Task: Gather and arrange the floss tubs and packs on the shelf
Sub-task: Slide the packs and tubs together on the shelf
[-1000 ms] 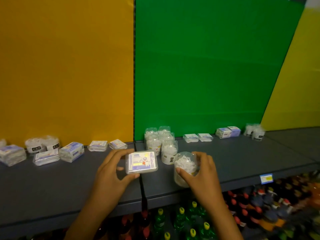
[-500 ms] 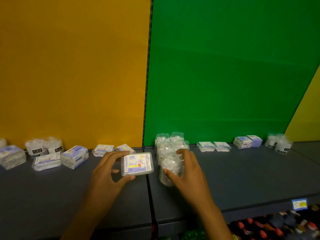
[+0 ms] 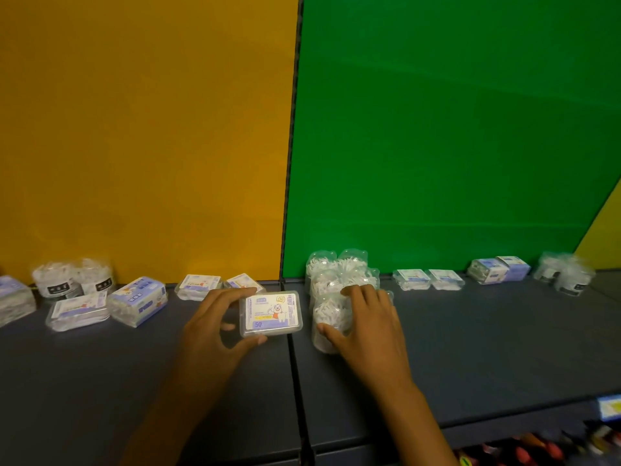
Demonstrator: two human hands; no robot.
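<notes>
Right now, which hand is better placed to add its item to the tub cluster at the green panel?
Right. The right hand already grips a clear tub directly in front of the tub cluster. The left hand holds a flat pack left of the shelf seam.

Bare shelf [image 3: 487, 348] right of the clustered floss tubs [image 3: 339, 274].

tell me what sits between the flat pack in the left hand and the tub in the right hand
Nothing: in the head view only bare shelf and its seam separate the flat pack from the tub.
</notes>
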